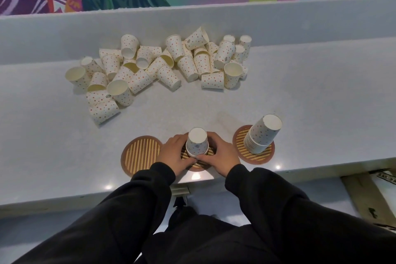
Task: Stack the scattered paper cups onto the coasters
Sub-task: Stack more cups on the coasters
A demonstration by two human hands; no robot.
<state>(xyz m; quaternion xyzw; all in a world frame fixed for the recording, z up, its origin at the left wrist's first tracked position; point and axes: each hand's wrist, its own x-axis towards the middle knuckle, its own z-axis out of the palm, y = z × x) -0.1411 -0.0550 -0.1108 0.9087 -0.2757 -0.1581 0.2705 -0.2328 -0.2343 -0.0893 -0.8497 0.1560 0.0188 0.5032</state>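
Paper cup, dotted white, inverted on middle coaster, left hand and right hand curled round it

The left hand, right hand and cup hide most of the middle coaster. The right edge crops the wooden frame.

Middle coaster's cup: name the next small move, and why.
Probably release the upside-down dotted paper cup and fetch another from the scattered cup pile: it already stands on the round striped bamboo coaster, left hand and right hand curled round it.
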